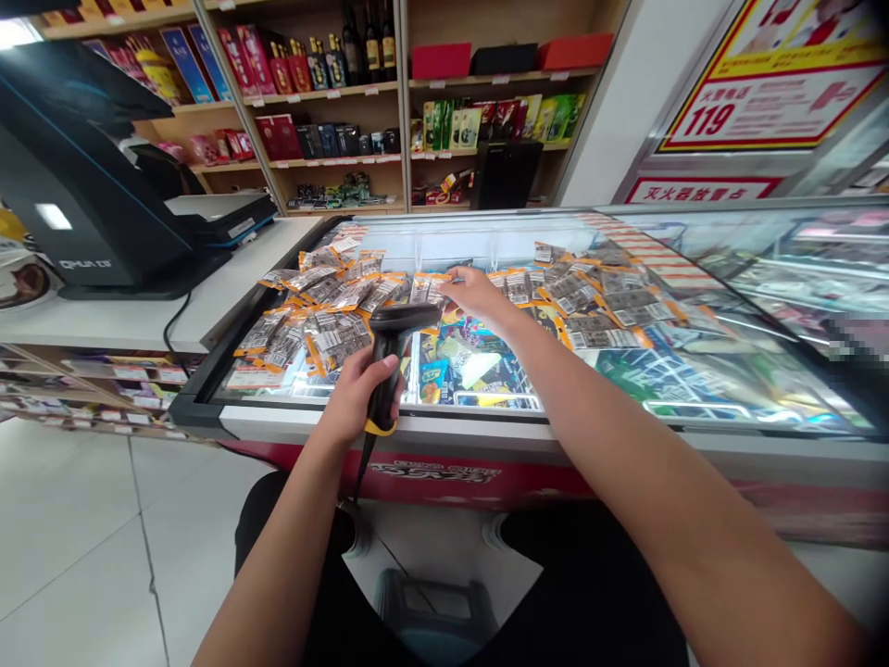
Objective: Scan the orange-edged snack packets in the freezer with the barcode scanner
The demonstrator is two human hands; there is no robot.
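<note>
My left hand [353, 396] is wrapped round the grip of a black and yellow barcode scanner [403, 319], whose head points right and whose cord hangs down. Ahead of the scanner, my right hand [478, 293] pinches the edge of a small packet [426, 285] with orange ends and a printed label. That packet is just above the glass top of a chest freezer [292, 422]. Many similar packets lie on the glass in two groups: a left pile [337, 335] beside the scanner and a right pile [604, 296] beyond my right forearm. The scanner head partly covers the pinched packet's surroundings.
On the left, a checkout terminal [90, 204] stands on a white counter [229, 278]. Shelves [333, 93] of bottles and boxes rise behind the freezer. Bagged frozen goods [479, 371] show through the glass. A dark stool [434, 602] is below, between my legs.
</note>
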